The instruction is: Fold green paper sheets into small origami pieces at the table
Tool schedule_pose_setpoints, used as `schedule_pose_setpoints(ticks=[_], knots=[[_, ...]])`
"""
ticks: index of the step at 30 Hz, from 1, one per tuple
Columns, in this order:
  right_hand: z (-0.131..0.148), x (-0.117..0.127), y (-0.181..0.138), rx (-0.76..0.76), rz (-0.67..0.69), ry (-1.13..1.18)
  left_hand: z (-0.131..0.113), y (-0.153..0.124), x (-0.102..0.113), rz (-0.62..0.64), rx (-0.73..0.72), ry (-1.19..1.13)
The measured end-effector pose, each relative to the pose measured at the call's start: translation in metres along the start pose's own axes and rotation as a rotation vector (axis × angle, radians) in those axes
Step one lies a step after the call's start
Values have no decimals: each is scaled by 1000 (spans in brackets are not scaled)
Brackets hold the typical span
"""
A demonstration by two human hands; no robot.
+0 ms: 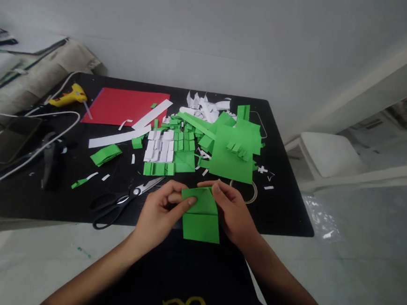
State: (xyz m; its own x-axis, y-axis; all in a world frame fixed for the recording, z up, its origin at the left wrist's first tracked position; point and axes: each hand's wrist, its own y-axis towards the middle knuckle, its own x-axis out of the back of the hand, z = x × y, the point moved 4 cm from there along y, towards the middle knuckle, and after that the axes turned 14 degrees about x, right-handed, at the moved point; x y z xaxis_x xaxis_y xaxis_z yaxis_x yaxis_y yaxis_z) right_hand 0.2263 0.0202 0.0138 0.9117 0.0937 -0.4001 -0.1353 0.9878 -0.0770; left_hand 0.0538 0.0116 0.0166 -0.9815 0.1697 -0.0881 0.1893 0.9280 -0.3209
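Both of my hands hold one green paper sheet (201,220) over the near edge of a black table (283,210). My left hand (161,212) pinches the sheet's upper left part, thumb on top of a folded flap. My right hand (232,211) grips the upper right edge, fingers curled over the fold. The sheet's lower half hangs free toward my lap. Black-handled scissors (120,202) lie just left of my left hand.
Cut green paper pieces (232,150) and white strips (159,150) litter the table's middle. A red sheet (127,106) and a yellow glue gun (69,96) lie at the back left, with white cables (31,148). A white chair (325,155) stands to the right.
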Motion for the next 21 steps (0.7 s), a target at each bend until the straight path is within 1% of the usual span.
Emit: schedule_pose_setpoints(ticks=[5, 10, 17, 21], knots=[[-3, 0, -3, -14, 29, 66, 1, -1, -1, -2, 22, -51], [-1, -2, -2, 0, -18, 42, 3, -2, -3, -10, 22, 9], [-2, -3, -2, -34, -55, 23, 3, -4, -1, -52, -57, 133], [-3, -2, -4, -41, -114, 15, 3, -5, -3, -74, -94, 186]])
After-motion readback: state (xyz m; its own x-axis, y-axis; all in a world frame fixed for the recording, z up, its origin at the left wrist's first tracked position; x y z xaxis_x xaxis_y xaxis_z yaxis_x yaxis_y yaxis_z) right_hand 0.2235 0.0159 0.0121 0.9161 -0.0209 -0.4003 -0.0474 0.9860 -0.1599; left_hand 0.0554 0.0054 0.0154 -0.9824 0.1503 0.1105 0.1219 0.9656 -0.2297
